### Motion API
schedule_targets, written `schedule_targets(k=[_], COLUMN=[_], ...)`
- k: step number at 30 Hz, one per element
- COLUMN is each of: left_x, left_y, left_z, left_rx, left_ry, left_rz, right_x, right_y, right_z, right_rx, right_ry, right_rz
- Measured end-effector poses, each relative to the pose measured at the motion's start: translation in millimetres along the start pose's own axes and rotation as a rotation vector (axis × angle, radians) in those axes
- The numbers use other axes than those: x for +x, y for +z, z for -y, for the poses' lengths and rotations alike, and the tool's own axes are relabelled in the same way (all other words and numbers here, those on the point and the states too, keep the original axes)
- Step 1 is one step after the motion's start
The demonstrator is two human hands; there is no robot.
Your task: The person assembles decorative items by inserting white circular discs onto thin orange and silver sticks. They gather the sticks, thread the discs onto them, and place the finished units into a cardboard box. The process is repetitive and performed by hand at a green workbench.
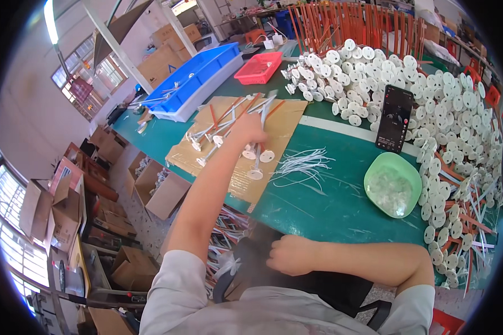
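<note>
My left hand (250, 129) is stretched out over a flat cardboard sheet (285, 120) on the green table. Its fingers close around a pale grey strip (258, 159), which has a round white disc at its near end; the far end looks blurred. More grey and orange strips with white discs (267, 156) lie loosely around this hand. Close to my body, at the table's near edge, my right hand (289, 255) is curled up, and its palm is hidden. A bundle of thin white ties (304, 163) rests on the table between the hands.
A green bowl (393, 184) with clear small pieces stands at right, near a dark phone (395, 118). White-disc strips (441, 111) are heaped along the right side. Blue bin (193, 78) and red basket (258, 68) stand at the back. Cardboard boxes (162, 192) sit on the left floor.
</note>
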State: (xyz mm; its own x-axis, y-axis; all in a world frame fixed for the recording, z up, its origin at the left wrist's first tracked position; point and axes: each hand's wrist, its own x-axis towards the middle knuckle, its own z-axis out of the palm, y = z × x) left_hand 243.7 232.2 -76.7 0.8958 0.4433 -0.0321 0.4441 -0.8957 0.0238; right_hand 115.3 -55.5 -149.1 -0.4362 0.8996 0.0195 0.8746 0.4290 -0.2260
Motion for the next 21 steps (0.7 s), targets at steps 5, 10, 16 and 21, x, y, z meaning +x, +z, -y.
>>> schedule_targets(k=[5, 10, 16, 21], left_x=[-3.2, -5.8, -54.2, -62.4], left_y=[6.6, -20.9, -26.9, -13.2], left_z=[6.9, 12.6, 43.8, 54.8], left_rx=[-0.015, -0.208, -1.205, -1.298], left_ry=[0.01, 0.034, 0.15, 0.098], left_rz=[-0.111, -0.052, -0.036, -0.075], right_x=[-2.2, -2.2, -0.2, -0.4], right_y=[-0.4, 3.9, 0.4, 0.3], right_z=[3.0, 2.9, 6.7, 6.5], right_rx=[-0.049, -0.147, -0.149, -0.134], right_ry=[0.035, 0.052, 0.067, 0.061], right_rz=[0.009, 0.051, 0.075, 0.038])
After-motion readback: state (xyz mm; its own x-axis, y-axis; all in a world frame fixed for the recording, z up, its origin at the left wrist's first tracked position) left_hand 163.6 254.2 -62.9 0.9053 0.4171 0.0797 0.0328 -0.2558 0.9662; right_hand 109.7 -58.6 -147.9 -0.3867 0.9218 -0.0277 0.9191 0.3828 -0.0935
